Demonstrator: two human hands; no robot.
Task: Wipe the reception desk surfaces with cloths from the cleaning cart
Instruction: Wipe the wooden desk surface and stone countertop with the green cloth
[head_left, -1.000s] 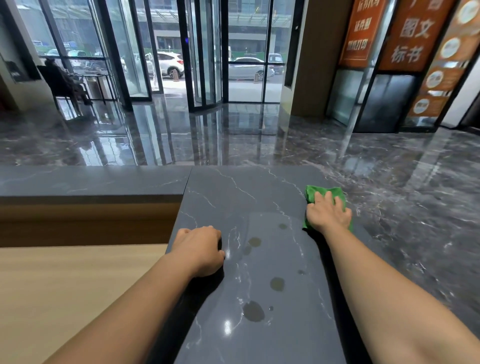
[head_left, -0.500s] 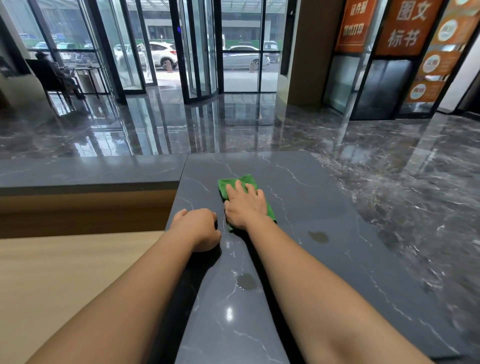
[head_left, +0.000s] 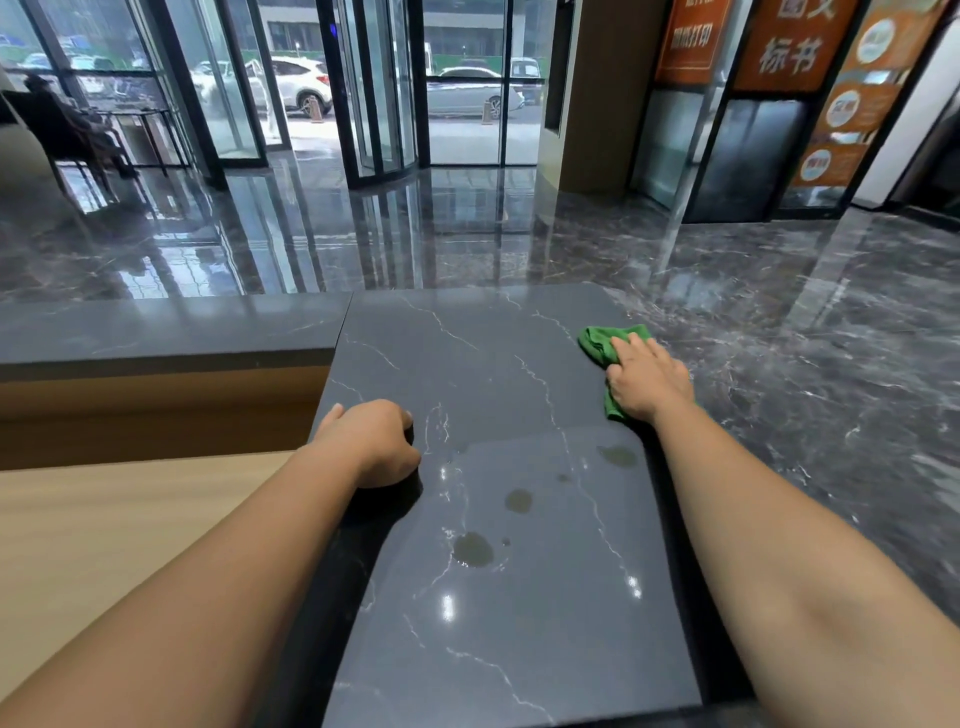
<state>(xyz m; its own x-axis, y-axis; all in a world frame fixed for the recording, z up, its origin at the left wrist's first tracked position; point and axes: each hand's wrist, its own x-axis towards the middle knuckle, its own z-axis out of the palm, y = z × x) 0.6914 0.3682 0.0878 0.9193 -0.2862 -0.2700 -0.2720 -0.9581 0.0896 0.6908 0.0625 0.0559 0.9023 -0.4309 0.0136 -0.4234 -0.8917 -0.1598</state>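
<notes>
The dark grey marble desk top runs away from me, with pale veins and a few wet spots near its middle. At its far right edge lies a green cloth, bunched at the front. My right hand presses flat on the cloth, fingers stretched over it. My left hand rests on the desk's left edge as a loose fist with nothing in it.
A lower pale wooden counter lies to the left, below the marble top. A grey ledge runs off to the far left. Beyond the desk's right edge the glossy lobby floor drops away. Glass doors stand ahead.
My right hand has swept the green cloth from beside my left hand back to the desk's right edge. The left hand has stayed in place.
</notes>
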